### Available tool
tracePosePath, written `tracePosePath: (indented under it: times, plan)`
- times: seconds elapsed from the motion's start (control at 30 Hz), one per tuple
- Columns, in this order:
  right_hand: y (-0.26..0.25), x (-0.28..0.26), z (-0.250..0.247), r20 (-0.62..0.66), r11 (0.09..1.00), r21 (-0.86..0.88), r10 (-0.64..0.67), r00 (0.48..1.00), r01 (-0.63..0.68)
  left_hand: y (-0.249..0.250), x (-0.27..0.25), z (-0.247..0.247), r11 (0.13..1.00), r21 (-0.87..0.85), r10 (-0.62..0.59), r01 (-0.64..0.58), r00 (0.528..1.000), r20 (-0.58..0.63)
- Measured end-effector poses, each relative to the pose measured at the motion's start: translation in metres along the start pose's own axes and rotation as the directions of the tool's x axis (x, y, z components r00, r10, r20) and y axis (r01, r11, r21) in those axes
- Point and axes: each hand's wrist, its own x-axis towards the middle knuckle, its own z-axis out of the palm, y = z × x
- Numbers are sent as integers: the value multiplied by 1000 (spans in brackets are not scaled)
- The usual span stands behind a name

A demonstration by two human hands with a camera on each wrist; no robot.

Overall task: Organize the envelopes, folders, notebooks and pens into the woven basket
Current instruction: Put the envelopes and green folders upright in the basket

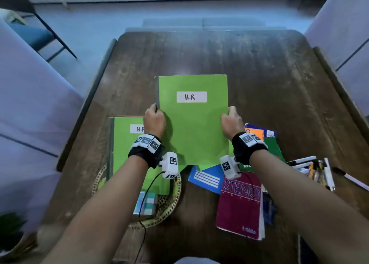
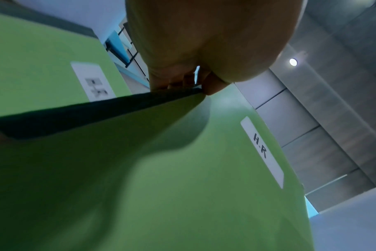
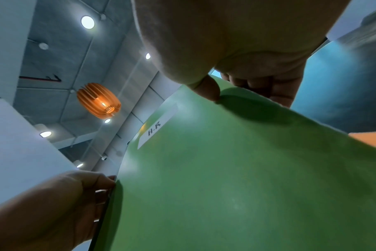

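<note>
Held folder: a green folder point(image 1: 193, 121) with a white "H.R" label was lifted above the wooden table point(image 1: 259, 67), its face toward the head camera.
Left hand: the left hand point(image 1: 154, 120) gripped the folder's dark spine edge; the left wrist view alone showed the thumb point(image 2: 213, 88) on the front cover and the fingers curled behind.
Right hand: the right hand point(image 1: 231, 121) pinched the opposite edge; the right wrist view showed its thumb point(image 3: 206, 90) pressed on the cover and the fingers behind it.
Second folder: only the head and left wrist views showed another green "H.R" folder point(image 1: 127, 153), standing in the woven basket point(image 1: 171, 205) at near left.
Notebooks: seen from the head only, a maroon "STENO" notebook point(image 1: 239, 207), a blue notebook point(image 1: 207, 178) and an orange notebook point(image 1: 255, 132) lay on the table at near right.
Pens: a cluster of pens point(image 1: 315, 171) lay right of the notebooks.
Ceiling: only the right wrist view caught an orange slatted lamp point(image 3: 99, 102).
</note>
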Motion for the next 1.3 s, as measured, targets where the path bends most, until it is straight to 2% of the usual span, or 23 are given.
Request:
tracePosePath:
  times: [0.17,0.33,0.5,0.67,0.9,1.17,1.23,1.3]
  plan:
    - [-33,-29,60,77,998,-13,-54,996,55,-47,20,-59,992,115,-39,45,998,-52]
    - [-41,-51,114,184,996,-62,-53,981,65,-91,25,-103,982,144,-105,120,988,-110]
    - [-34,-66,158,294,976,-207,-2,956,65,-148,28,-130,956,244,-155,161,987,-45]
    - [-21,-71,192,406,933,-353,84,910,71,-184,25,-136,870,448,-250,207,968,38]
    - [-17,-66,204,364,921,-389,129,922,24,-189,27,-133,869,444,-267,216,962,55]
    - [-14,-65,213,337,905,-423,125,933,32,-189,27,-130,900,356,-279,252,960,27]
    - [-14,-63,211,359,915,-403,132,924,26,-182,24,-127,906,350,-263,238,965,24]
    - [-15,-61,207,385,930,-367,133,913,19,-171,20,-123,910,376,-191,173,981,11]
